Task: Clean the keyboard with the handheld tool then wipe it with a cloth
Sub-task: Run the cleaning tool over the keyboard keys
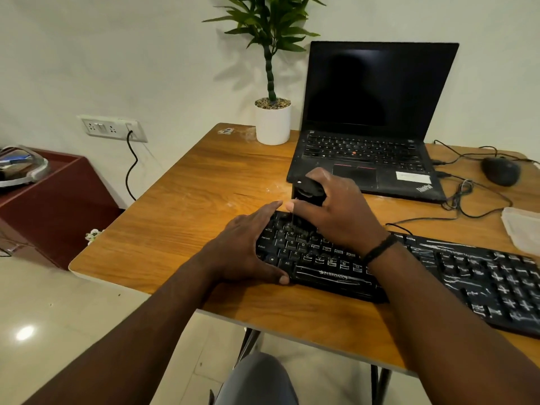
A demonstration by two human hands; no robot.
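A black keyboard (455,273) with white dust streaks on its right half lies across the wooden table (187,206). My left hand (245,249) rests flat on the keyboard's left end, thumb against the front edge. My right hand (336,211) grips a small black handheld tool (306,194) held upright over the upper-left keys; its lower end meets the keys, partly hidden by my fingers. A pale cloth (523,229) lies at the right edge of the table.
An open black laptop (371,127) stands behind the keyboard, with a white potted plant (273,121) to its left. A black mouse (501,171) and tangled cables (467,200) lie at the right. A dark red cabinet (52,200) stands left of the table.
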